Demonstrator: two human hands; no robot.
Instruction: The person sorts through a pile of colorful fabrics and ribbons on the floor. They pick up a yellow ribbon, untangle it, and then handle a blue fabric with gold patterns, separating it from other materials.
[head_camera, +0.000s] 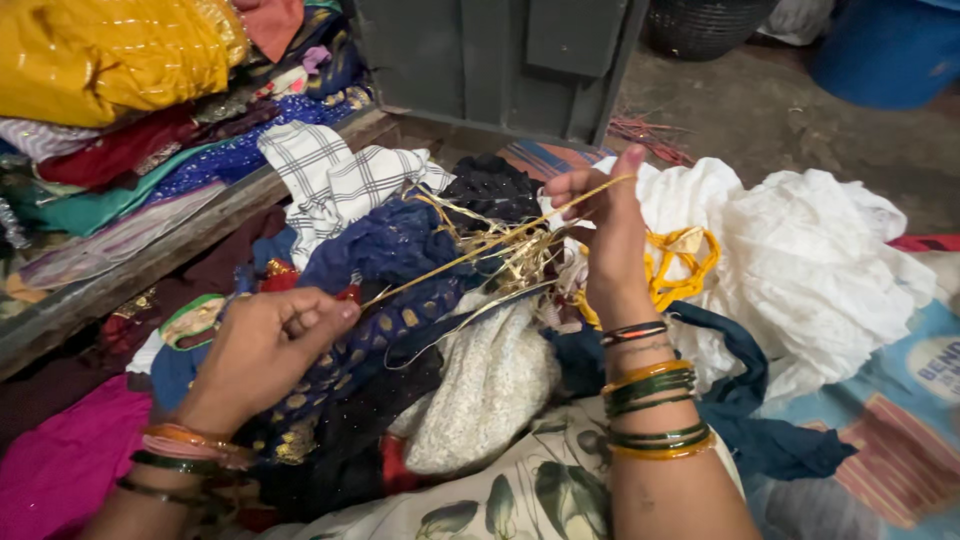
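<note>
A thin gold ribbon (480, 247) stretches taut between my two hands. My left hand (270, 345) pinches its lower end above a dark blue cloth with gold dots (400, 250). My right hand (603, 235), raised higher, grips the upper end between thumb and fingers. More of the gold ribbon lies in a tangled bunch (515, 258) below the strand. Both wrists wear green and orange bangles. A yellow cord (680, 275) lies just right of my right hand on white cloth (800, 260).
A heap of folded fabrics, yellow one (110, 55) on top, sits on a wooden ledge at left. A checked white cloth (335, 180) and pink cloth (60, 460) lie nearby. A grey metal cabinet (500, 55) stands behind; a blue tub (885, 45) at back right.
</note>
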